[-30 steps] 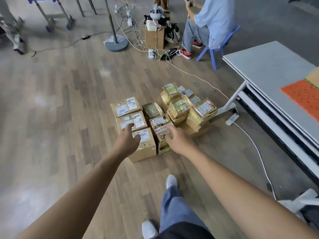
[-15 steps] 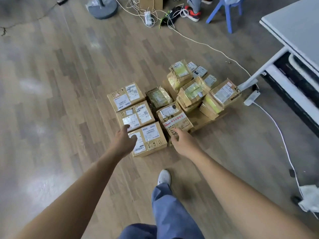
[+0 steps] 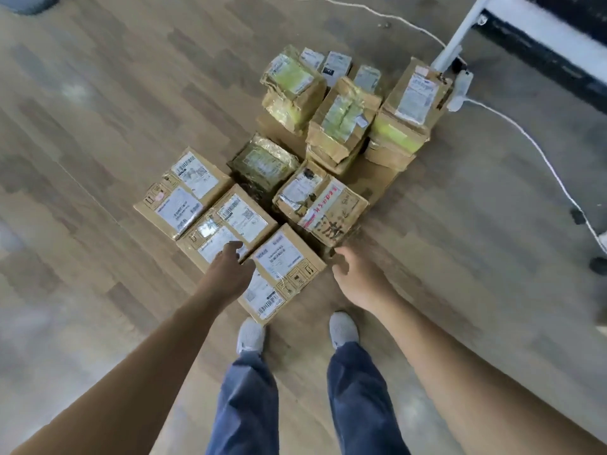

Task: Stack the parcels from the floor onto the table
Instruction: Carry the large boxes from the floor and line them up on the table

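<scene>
Rectangular brown cardboard parcels [image 3: 184, 195], taped and white-labelled, sit clustered on a wood-plank floor [image 3: 82, 110]. A person's left hand [image 3: 230, 272], fingers loosely spread and holding nothing, hovers at the nearest box [image 3: 285, 274]. The right hand [image 3: 359, 279], fingers relaxed, hangs just beside it. Crumpled yellow-taped parcels [image 3: 345, 116] pile up behind, near a white table leg [image 3: 460, 34] and cable [image 3: 532, 142].

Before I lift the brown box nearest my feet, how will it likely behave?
The nearest box looks stiff: its edges are straight and its top is flat, so it should probably keep its shape. The glossy tape across its top may be slippery, so a grip on the bare cardboard sides seems safer. Its weight cannot be told.
</scene>
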`<action>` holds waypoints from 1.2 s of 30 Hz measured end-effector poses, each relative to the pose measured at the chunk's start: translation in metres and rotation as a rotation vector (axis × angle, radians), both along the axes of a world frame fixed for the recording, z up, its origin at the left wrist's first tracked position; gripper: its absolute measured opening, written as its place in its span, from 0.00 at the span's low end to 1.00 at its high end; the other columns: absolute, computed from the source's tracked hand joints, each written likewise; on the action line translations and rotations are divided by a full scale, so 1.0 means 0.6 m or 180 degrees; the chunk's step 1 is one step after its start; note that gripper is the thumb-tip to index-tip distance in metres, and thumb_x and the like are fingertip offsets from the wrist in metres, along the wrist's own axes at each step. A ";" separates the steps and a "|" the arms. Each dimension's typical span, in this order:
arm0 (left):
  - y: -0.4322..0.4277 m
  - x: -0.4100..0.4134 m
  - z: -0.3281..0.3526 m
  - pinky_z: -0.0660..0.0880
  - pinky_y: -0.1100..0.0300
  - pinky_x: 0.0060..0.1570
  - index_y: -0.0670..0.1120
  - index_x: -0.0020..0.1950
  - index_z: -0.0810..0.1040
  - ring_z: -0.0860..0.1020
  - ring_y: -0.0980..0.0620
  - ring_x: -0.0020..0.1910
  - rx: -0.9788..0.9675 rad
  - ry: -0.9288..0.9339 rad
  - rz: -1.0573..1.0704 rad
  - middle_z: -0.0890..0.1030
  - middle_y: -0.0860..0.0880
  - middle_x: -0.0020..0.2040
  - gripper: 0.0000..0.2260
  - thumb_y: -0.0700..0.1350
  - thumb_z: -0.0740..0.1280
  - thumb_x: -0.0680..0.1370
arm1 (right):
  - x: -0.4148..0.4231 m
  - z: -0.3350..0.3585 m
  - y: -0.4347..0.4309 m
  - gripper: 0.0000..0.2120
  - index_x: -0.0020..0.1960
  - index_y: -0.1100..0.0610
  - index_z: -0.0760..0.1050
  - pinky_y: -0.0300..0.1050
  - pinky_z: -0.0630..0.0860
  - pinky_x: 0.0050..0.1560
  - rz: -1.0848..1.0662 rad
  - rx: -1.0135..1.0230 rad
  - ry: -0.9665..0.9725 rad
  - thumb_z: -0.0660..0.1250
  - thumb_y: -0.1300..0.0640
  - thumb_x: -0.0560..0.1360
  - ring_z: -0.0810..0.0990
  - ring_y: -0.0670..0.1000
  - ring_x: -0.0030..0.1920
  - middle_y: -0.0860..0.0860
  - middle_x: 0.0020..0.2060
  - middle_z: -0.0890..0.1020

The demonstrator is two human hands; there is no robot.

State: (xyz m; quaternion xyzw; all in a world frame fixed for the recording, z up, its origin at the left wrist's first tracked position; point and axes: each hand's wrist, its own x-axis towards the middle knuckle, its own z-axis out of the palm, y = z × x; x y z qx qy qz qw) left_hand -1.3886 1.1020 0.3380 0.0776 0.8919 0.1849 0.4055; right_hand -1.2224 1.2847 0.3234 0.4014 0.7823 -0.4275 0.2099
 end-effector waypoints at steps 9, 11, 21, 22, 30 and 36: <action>0.025 -0.052 -0.231 0.69 0.53 0.61 0.49 0.74 0.63 0.71 0.44 0.66 -0.0067 -0.0106 -0.1054 0.68 0.44 0.73 0.22 0.47 0.60 0.80 | 0.030 -0.208 -0.114 0.22 0.74 0.52 0.63 0.43 0.68 0.61 -0.0861 -0.0210 -0.0327 0.56 0.50 0.81 0.72 0.53 0.67 0.53 0.70 0.72; 0.023 -0.061 -0.266 0.67 0.56 0.60 0.47 0.75 0.62 0.70 0.43 0.67 -0.0096 -0.0080 -0.1224 0.67 0.43 0.73 0.23 0.46 0.60 0.80 | 0.030 -0.251 -0.141 0.22 0.74 0.53 0.63 0.43 0.67 0.63 -0.0978 -0.0346 -0.0388 0.56 0.49 0.81 0.72 0.53 0.68 0.53 0.70 0.72; 0.009 -0.051 -0.354 0.73 0.43 0.59 0.44 0.72 0.68 0.70 0.39 0.62 -0.0371 0.0330 -0.1407 0.68 0.41 0.65 0.22 0.43 0.61 0.77 | 0.000 -0.357 -0.210 0.13 0.50 0.56 0.69 0.39 0.64 0.30 -0.1495 -0.0667 -0.0207 0.56 0.46 0.82 0.75 0.49 0.37 0.48 0.36 0.75; 0.011 -0.048 -0.355 0.73 0.45 0.57 0.44 0.70 0.69 0.71 0.40 0.61 -0.0369 0.0354 -0.1360 0.69 0.41 0.64 0.21 0.42 0.61 0.77 | 0.003 -0.360 -0.210 0.13 0.49 0.56 0.68 0.39 0.63 0.29 -0.1532 -0.0661 -0.0194 0.56 0.47 0.82 0.73 0.46 0.35 0.48 0.36 0.75; 0.017 -0.028 -0.369 0.73 0.58 0.37 0.51 0.57 0.70 0.79 0.51 0.43 0.0069 -0.0300 -0.1092 0.80 0.50 0.50 0.13 0.41 0.67 0.75 | 0.060 -0.388 -0.201 0.11 0.54 0.56 0.70 0.48 0.77 0.41 -0.2287 -0.1015 -0.0267 0.53 0.51 0.83 0.79 0.51 0.45 0.50 0.45 0.78; 0.008 0.030 -0.364 0.77 0.57 0.49 0.65 0.60 0.76 0.81 0.64 0.44 0.0312 -0.1121 -0.1486 0.83 0.60 0.53 0.16 0.53 0.61 0.74 | 0.112 -0.400 -0.212 0.12 0.57 0.50 0.70 0.51 0.80 0.38 -0.3250 -0.1424 -0.0039 0.50 0.50 0.84 0.77 0.52 0.50 0.48 0.50 0.76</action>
